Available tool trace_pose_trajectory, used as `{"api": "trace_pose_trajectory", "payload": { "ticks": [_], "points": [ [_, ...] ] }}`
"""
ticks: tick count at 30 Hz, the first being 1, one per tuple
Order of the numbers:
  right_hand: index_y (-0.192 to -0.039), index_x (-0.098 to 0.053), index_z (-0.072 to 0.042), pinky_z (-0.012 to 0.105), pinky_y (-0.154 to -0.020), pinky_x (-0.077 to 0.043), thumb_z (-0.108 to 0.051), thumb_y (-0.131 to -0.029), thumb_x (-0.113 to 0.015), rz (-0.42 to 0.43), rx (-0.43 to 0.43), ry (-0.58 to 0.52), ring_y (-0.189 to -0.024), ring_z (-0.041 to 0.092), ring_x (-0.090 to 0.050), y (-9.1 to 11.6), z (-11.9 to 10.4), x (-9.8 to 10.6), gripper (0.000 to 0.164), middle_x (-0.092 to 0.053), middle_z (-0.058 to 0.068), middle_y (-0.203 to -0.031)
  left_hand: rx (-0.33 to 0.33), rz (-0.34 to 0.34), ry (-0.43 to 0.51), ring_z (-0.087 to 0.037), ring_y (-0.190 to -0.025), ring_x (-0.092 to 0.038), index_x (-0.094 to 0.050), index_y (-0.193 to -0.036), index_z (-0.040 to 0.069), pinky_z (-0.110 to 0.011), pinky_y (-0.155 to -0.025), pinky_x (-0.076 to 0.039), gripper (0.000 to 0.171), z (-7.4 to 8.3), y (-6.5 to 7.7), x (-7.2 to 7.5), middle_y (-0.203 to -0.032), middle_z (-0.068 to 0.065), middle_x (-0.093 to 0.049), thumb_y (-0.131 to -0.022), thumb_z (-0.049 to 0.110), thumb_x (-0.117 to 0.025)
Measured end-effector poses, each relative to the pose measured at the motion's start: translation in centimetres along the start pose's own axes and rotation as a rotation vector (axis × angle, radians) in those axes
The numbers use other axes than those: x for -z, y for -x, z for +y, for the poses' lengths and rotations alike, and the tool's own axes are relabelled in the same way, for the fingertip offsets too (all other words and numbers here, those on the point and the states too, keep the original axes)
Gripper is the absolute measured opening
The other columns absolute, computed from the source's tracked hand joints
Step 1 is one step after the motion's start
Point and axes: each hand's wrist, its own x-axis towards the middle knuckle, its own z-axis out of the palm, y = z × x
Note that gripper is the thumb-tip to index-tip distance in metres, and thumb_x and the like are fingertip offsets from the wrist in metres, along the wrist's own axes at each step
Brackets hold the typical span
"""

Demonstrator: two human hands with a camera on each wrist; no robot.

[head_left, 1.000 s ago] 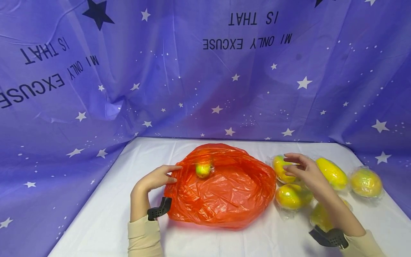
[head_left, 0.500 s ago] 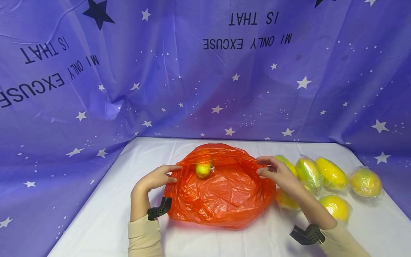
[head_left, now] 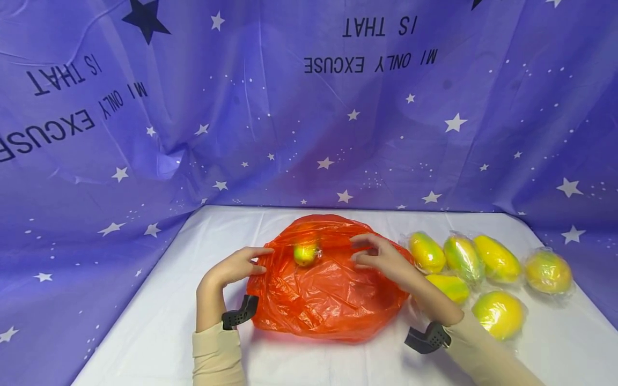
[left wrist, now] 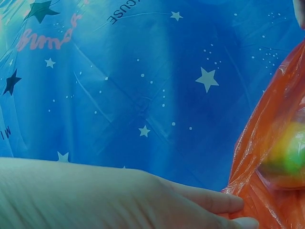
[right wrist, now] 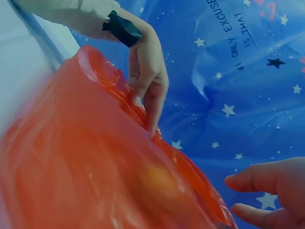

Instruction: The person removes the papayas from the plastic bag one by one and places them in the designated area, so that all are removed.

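Observation:
A red plastic bag (head_left: 333,300) lies with its mouth facing the person, and one yellow-green mango (head_left: 306,254) shows inside it. My left hand (head_left: 236,268) pinches the left edge of the bag between fingers and thumb, as the left wrist view also shows beside the fruit (left wrist: 288,157). Over the bag's mouth, right of that fruit, is my right hand (head_left: 383,260), its fingers and thumb spread apart with nothing between them. In the right wrist view, the right hand (right wrist: 274,188) appears near the bag's rim, across from the left hand (right wrist: 150,71).
Several yellow-green mangoes (head_left: 497,258) in clear wrap lie on the white tablecloth (head_left: 159,311) right of the bag. The nearest mango (head_left: 499,313) sits by the right sleeve (head_left: 483,348). A purple star-patterned curtain (head_left: 289,123) hangs behind and beside the table.
My right hand has moved left from above the mangoes to over the bag's mouth, uncovering the fruit on the right. My left hand stays at the bag's edge.

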Motion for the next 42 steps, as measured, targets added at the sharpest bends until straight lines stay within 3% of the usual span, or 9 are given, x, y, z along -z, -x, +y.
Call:
{"api": "trace_pose_trajectory", "payload": {
  "ticks": [3,9,12,20,23,28,32,38,42],
  "points": [
    [-0.131,-0.049,0.006,0.05,-0.088,-0.05,-0.005,-0.089,-0.065,-0.012,0.001,-0.008,-0.105,0.037,-0.06,-0.8,0.2,-1.0,0.047,-0.05,0.028,-0.13,-0.008,-0.005,-0.004,-0.039,-0.128,-0.042,-0.053,-0.136,-0.002,-0.058,-0.105,-0.031,0.049,0.0,-0.1,0.0,-0.135,-0.021,-0.053,-0.087,-0.001,-0.059],
    [-0.127,-0.056,0.002,0.039,-0.079,-0.056,-0.007,-0.084,-0.07,-0.008,-0.012,0.161,-0.099,0.027,-0.062,-2.3,1.5,-3.2,0.046,-0.058,0.022,-0.123,-0.017,-0.008,-0.008,-0.04,-0.128,-0.042,-0.053,-0.136,-0.002,-0.057,-0.105,-0.032,0.049,0.1,-0.1,0.0,-0.135,-0.02,-0.053,-0.087,-0.001,-0.059],
    [-0.128,-0.055,0.004,0.037,-0.077,-0.056,-0.008,-0.084,-0.071,-0.014,-0.019,0.184,-0.1,0.028,-0.062,-2.9,2.0,-4.1,0.049,-0.058,0.021,-0.122,-0.023,-0.009,-0.014,-0.04,-0.128,-0.042,-0.053,-0.136,-0.002,-0.058,-0.105,-0.031,0.049,0.1,-0.1,0.0,-0.135,-0.02,-0.053,-0.087,0.0,-0.06],
    [-0.137,-0.046,0.005,0.044,-0.077,-0.056,-0.008,-0.084,-0.071,0.01,-0.121,-0.003,-0.093,0.033,-0.066,-4.2,2.0,-5.7,0.06,-0.054,0.022,-0.128,-0.024,-0.01,-0.014,-0.04,-0.128,-0.042,-0.053,-0.136,-0.001,-0.058,-0.105,-0.031,0.049,0.2,0.0,0.0,-0.135,-0.02,-0.053,-0.087,0.0,-0.06],
    [-0.137,-0.041,0.008,0.044,-0.075,-0.056,-0.009,-0.084,-0.072,0.021,-0.132,-0.018,-0.091,0.035,-0.066,-4.7,2.2,-6.3,0.064,-0.053,0.024,-0.126,-0.029,-0.011,-0.006,-0.04,-0.128,-0.042,-0.053,-0.135,-0.002,-0.058,-0.105,-0.031,0.049,0.1,0.0,-0.1,-0.135,-0.021,-0.052,-0.087,-0.001,-0.06],
    [-0.133,-0.04,0.013,0.038,-0.065,-0.057,-0.013,-0.083,-0.075,0.032,-0.067,0.094,-0.077,0.029,-0.067,-5.5,2.7,-7.6,0.067,-0.058,0.022,-0.106,-0.028,-0.008,0.006,-0.04,-0.127,-0.043,-0.053,-0.135,-0.002,-0.057,-0.104,-0.032,0.049,0.1,-0.1,-0.2,-0.135,-0.021,-0.053,-0.086,-0.001,-0.06],
    [-0.132,-0.036,0.011,0.034,-0.061,-0.057,-0.018,-0.082,-0.078,0.062,-0.04,0.13,-0.068,0.026,-0.066,-5.9,3.0,-8.6,0.071,-0.049,0.025,-0.111,-0.023,-0.008,0.009,-0.039,-0.127,-0.043,-0.053,-0.135,-0.002,-0.057,-0.105,-0.032,0.049,0.1,-0.2,-0.2,-0.135,-0.021,-0.053,-0.086,-0.001,-0.06],
    [-0.137,-0.033,0.006,0.037,-0.073,-0.056,-0.033,-0.076,-0.082,0.175,-0.056,0.223,-0.083,0.028,-0.062,-6.5,2.4,-9.5,0.088,-0.041,0.026,-0.126,-0.032,-0.008,0.012,-0.04,-0.128,-0.042,-0.053,-0.135,-0.002,-0.058,-0.104,-0.032,0.049,0.0,-0.2,-0.2,-0.135,-0.022,-0.052,-0.086,-0.001,-0.06],
    [-0.134,-0.035,0.005,0.038,-0.078,-0.053,-0.041,-0.072,-0.083,0.24,-0.072,0.308,-0.09,0.029,-0.055,-7.1,2.2,-9.9,0.091,-0.039,0.023,-0.121,-0.021,-0.007,0.009,-0.039,-0.128,-0.043,-0.054,-0.135,-0.001,-0.057,-0.104,-0.032,0.049,0.0,-0.2,-0.2,-0.135,-0.021,-0.052,-0.086,-0.001,-0.059]
  ]
}}
